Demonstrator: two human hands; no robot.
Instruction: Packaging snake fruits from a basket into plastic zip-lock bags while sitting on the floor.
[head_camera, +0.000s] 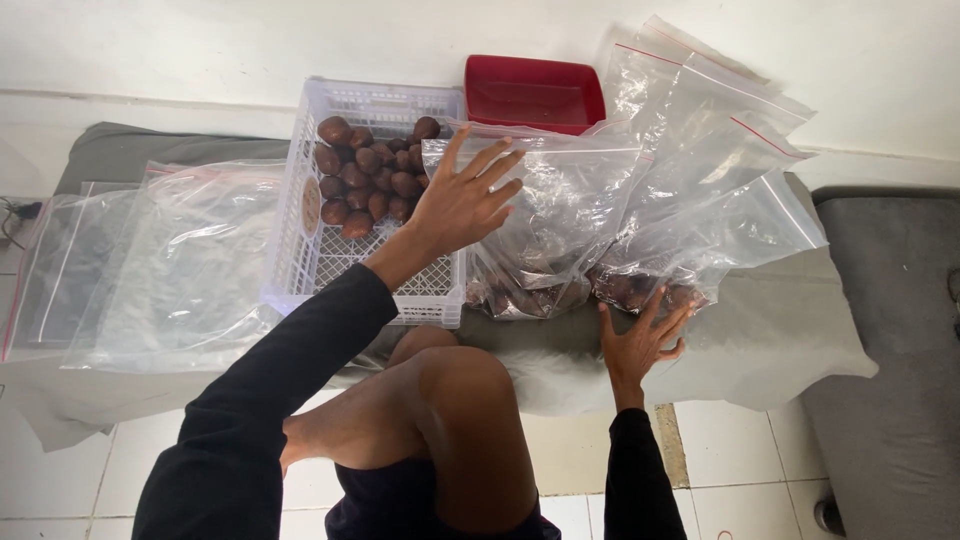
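Zip-lock bags (560, 225) of clear plastic, each with a red seal strip, stand in a loose cluster on the grey-covered surface (790, 330), just right of a white plastic crate (300, 250). Two of them hold dark brown fruit in their lower ends; the tops stand open and lean against the further empty bags (720, 130) behind.

The left hand (462, 200) reaches over the crate with its fingers spread wide and flat against the upper face of the nearer filled bag. It grips nothing. The right hand (642, 340) rests at the base of the right filled bag (700, 240), fingers fanned out and touching the plastic near the fruit, also with nothing enclosed.

The crate holds brown, scaly-skinned fruit (365, 175) piled at its far end; the near end is bare mesh. A red tray (533, 92) sits behind the crate against the white wall. More flat clear bags (170, 260) lie to the left of the crate on the same surface.

Risk assessment: the filled bags are unsealed and supported only by open palms. A push from the left hand could tip the nearer bag and spill fruit over the front edge of the surface, which lies just beside the bag bases. Slack plastic may also slip under flat fingers.
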